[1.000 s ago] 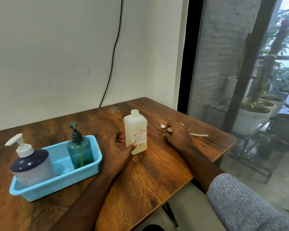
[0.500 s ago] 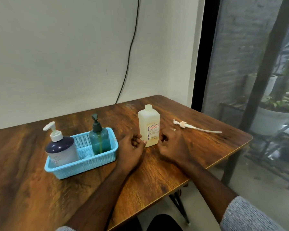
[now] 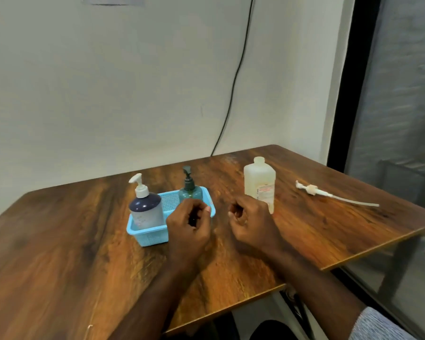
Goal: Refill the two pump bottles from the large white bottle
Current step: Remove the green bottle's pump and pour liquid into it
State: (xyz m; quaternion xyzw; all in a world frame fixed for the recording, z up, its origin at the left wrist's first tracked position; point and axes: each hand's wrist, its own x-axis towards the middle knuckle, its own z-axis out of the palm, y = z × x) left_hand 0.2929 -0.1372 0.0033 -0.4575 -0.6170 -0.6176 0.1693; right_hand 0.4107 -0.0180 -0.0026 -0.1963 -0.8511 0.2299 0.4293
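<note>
A wooden bench (image 3: 304, 229) stands in the corner beside a pale wall. On it sits a light blue plastic basket (image 3: 145, 235), and two pump bottles stand upright inside this basket. The nearer one is a dark blue bottle (image 3: 146, 212) with a white pump head, and the farther one is a small green bottle (image 3: 190, 192) with a dark pump head. The large white bottle (image 3: 259, 182) stands upright on the bench to the right of the basket, with its neck uncovered. A loose white pump with a long tube (image 3: 329, 193) lies flat on the bench further to the right, well apart from the bottle.

The left hand (image 3: 189, 225) is in front of the basket, its fingers curled loosely inward around nothing. The right hand (image 3: 249, 219) is just in front of the large white bottle, its fingers also curled loosely and empty; I cannot tell if it touches the bottle. A black cable (image 3: 233, 87) hangs down the wall behind.
</note>
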